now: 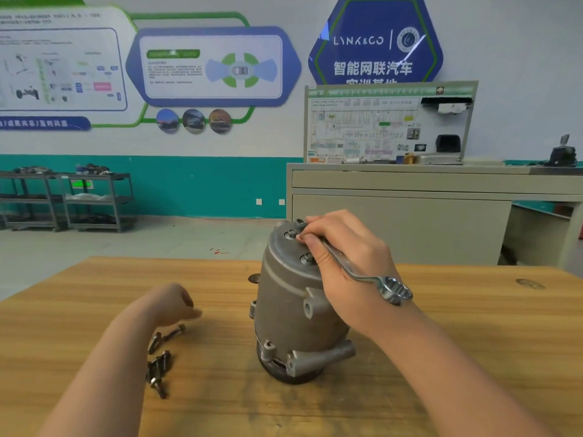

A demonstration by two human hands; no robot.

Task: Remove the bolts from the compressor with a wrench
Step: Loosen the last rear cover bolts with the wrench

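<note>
Atop the compressor (296, 298), right hand (344, 257) grips wrench (362, 272), hiding its head; left hand (172, 302) blurred.

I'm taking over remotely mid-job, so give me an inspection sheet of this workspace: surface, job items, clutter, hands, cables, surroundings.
Surface: wooden table, scuffed.
Job's things: compressor upright; bolts in its top; wrench across the top; removed bolts loose at its left.
Clutter: nothing seen.
Hands: right hand grips the wrench on the compressor top; left hand hovers loosely curled above the removed bolts, holding nothing visible.
Cables: nothing seen.
Surroundings: grey cabinet, shelf carts, wall posters.
</note>
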